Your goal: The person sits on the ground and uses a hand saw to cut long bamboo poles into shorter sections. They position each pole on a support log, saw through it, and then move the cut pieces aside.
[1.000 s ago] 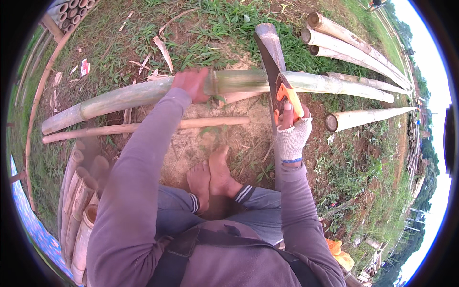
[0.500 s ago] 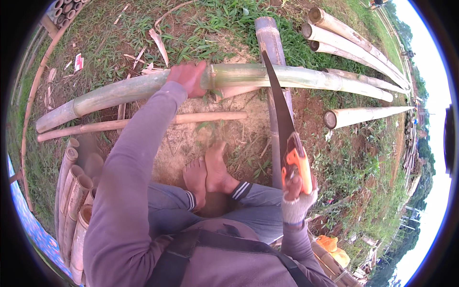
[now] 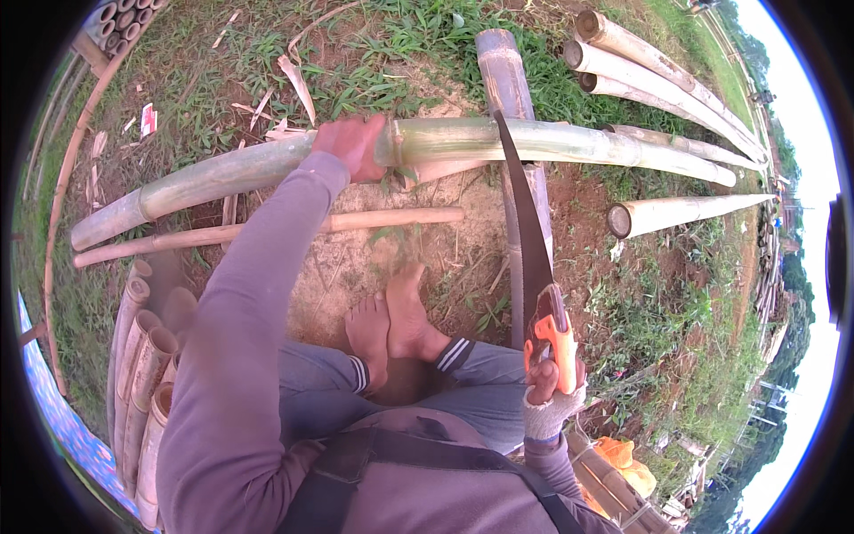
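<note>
A long green bamboo pole point(image 3: 445, 141) lies crosswise in front of me, resting over a greyish bamboo support point(image 3: 503, 67). My left hand point(image 3: 350, 147) is closed over the top of the pole, left of the support. In my right hand point(image 3: 553, 392), which wears a pale fingerless glove, is the orange handle of a hand saw point(image 3: 528, 214). The dark blade reaches up and away from me, its tip end lying across the pole near the support. Whether the teeth have entered the bamboo cannot be made out.
A thinner bamboo stick point(image 3: 391, 219) lies on the ground nearer my bare feet point(image 3: 400, 320). Cut bamboo tubes point(image 3: 142, 356) stand bundled at my left. More poles point(image 3: 658, 84) lie on the grass at the far right. An orange cloth or bag point(image 3: 625, 465) is at the lower right.
My right hand has drawn the saw back toward me, so the blade's tip now sits at the pole instead of beyond it. My left hand keeps its hold on the bamboo.
</note>
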### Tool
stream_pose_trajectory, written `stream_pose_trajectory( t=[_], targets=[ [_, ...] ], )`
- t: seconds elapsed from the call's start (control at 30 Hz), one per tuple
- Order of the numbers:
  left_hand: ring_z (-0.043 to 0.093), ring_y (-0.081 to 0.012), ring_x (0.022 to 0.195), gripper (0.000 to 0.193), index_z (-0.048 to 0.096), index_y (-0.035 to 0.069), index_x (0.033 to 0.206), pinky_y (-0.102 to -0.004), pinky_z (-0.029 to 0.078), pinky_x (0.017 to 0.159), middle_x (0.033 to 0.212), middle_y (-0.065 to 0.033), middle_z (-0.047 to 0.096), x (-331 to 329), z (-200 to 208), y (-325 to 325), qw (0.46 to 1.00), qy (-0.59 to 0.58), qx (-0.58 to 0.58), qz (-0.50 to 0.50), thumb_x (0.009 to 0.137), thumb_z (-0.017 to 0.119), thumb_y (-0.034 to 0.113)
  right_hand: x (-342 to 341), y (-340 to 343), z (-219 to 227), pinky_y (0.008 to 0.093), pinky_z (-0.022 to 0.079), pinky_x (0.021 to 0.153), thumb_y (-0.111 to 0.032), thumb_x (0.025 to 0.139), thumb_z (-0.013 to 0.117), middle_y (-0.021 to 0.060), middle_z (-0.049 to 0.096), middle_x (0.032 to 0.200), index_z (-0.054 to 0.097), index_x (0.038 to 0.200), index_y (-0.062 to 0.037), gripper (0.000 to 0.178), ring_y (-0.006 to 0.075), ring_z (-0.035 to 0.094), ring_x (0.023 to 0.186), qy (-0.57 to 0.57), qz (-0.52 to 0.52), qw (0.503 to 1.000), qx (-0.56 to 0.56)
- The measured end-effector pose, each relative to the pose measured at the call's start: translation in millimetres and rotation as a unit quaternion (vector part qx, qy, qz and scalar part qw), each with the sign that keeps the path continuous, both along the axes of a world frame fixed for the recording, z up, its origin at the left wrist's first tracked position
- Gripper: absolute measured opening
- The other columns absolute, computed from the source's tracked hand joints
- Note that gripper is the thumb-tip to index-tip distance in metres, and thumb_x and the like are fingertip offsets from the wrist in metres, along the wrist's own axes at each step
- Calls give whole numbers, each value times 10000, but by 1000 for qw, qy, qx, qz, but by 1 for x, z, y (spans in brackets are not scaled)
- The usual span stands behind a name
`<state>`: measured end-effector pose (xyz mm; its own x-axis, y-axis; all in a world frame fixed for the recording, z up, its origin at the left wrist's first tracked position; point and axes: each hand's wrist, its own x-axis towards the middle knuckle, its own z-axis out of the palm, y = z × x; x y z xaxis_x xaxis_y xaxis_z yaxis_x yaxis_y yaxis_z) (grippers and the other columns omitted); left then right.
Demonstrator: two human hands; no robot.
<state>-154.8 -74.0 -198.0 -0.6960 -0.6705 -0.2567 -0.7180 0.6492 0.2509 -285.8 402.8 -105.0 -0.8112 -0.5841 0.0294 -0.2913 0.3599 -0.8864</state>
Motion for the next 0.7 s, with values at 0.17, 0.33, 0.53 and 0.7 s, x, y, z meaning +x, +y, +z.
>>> stream_pose_trajectory(
  t=[0.17, 0.33, 0.53, 0.7],
  targets=[
    [735, -446, 1127, 839, 544, 137, 1435, -547, 593, 976, 1211, -213, 724, -6, -1, 5, 1000, 5, -15, -5, 767, 926, 470, -46, -125, -24, 346, 578, 728, -179, 1079, 706, 139, 757, 1036, 638, 1253, 52, 297, 181, 721, 878, -35, -9, 994, -99],
    [738, -449, 1117, 850, 543, 135, 1434, -538, 593, 981, 1205, -217, 725, -8, 3, -1, 1000, 2, -13, -10, 763, 929, 485, -75, -218, -6, 322, 577, 717, -227, 1091, 730, 120, 767, 944, 682, 1167, 45, 287, 158, 694, 796, 139, 61, 987, -43],
    [739, -453, 1113, 852, 547, 124, 1402, -530, 596, 976, 1201, -219, 725, 1, 0, -1, 1000, 0, -4, -5, 738, 935, 490, -5, -32, -20, 260, 506, 506, -292, 1054, 735, 29, 624, 754, 602, 1081, -21, 303, 95, 585, 563, -15, -6, 998, -66],
    [740, -440, 1127, 776, 571, 144, 1381, -541, 591, 989, 1205, -213, 728, -3, -15, 9, 999, 26, -19, -5, 752, 910, 449, -32, -117, -26, 257, 491, 554, -308, 1095, 690, 45, 649, 745, 651, 1129, -4, 308, 96, 620, 616, -115, -95, 976, -159]
  ],
)
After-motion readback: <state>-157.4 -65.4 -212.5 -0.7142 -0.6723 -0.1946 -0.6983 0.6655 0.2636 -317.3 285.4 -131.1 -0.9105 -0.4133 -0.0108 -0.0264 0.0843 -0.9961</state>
